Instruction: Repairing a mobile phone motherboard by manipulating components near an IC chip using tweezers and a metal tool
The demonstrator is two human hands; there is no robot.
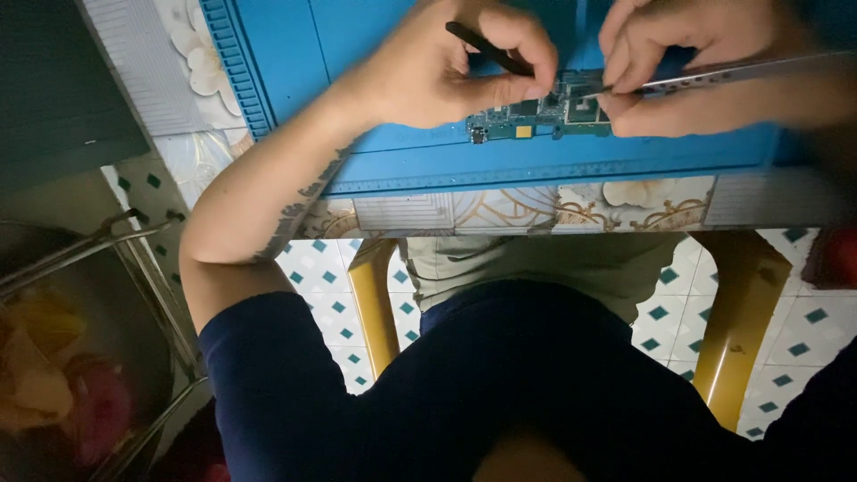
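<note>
A small green circuit board (536,118) is kept flat on the blue work mat (393,54), near its front edge, between the two hands. The left hand (446,67) is closed around a slim black tool (489,50), with thumb and forefinger pressed down at the board's left part. The right hand (687,54) is pinched narrow on a pair of metal tweezers (714,73), whose tips are laid against the components at the board's right end. The step is judged to be done best if the board is pinned firmly by the left fingertips, the tweezers are kept low and almost level, and only light force is applied, so that small parts are not torn off or flicked away. The mat is spread on a table (536,210) covered with a flower-patterned sheet. Below, a tiled floor (339,295) with teal diamonds and the yellow legs of a chair (379,312) are seen; a dim metal-framed object (89,259) is set at the left
</note>
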